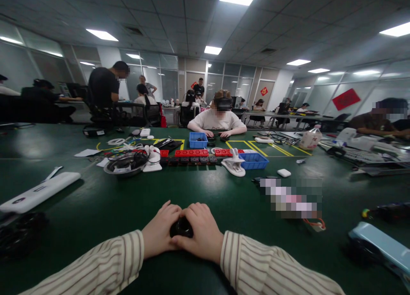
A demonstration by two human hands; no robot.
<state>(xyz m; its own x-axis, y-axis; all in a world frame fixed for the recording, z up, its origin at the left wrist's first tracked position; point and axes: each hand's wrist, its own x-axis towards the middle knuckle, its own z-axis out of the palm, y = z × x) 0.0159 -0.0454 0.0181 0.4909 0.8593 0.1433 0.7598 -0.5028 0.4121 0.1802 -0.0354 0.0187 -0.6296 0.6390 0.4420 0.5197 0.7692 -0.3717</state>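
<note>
My left hand (159,235) and my right hand (201,235) rest together on the green table (105,201) near its front edge. Both are curled around a small black object (181,228) held between them; only part of it shows, and I cannot make out what it is. Striped sleeves cover both my forearms.
A white power bank (38,192) lies at the left, a light blue device (381,243) at the right. Further back stand a red power strip (192,153), two blue bins (254,160), white clamps (234,164) and a round tray of cables (126,163). A person sits opposite; several others work nearby.
</note>
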